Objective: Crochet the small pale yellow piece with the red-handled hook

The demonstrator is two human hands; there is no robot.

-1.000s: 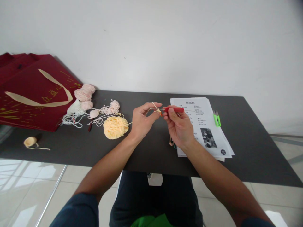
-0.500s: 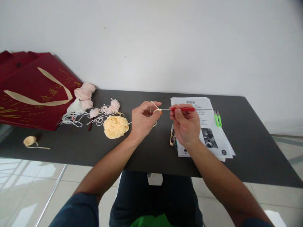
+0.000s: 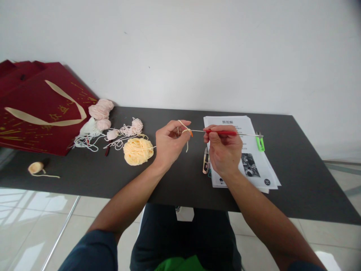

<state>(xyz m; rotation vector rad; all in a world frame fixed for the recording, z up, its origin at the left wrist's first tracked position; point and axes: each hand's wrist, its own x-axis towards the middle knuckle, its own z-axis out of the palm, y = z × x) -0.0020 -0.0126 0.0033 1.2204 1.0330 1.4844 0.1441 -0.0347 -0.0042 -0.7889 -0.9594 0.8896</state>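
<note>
My left hand (image 3: 169,145) is held above the dark table (image 3: 296,169), its fingers pinched on a thin cream yarn strand (image 3: 184,128) looped over the forefinger. My right hand (image 3: 224,150) is closed on a red-handled crochet hook (image 3: 222,132) that lies level, its metal tip reaching left to the loop by a small orange marker. A ball of pale yellow yarn (image 3: 138,151) lies on the table just left of my left hand, with its strand running to the fingers.
Printed sheets (image 3: 251,158) lie under my right hand, green snips (image 3: 259,142) at their right edge and a small clip-like object (image 3: 205,163) at their left. Pink and white yarn bits (image 3: 104,124) and a red gift bag (image 3: 39,109) sit at the left; a small cream piece (image 3: 36,168) lies near the front edge.
My right hand has drawn the hook to the right, away from my left hand, and the gap between the hands has widened. A short yarn tail now hangs below my left fingers.
</note>
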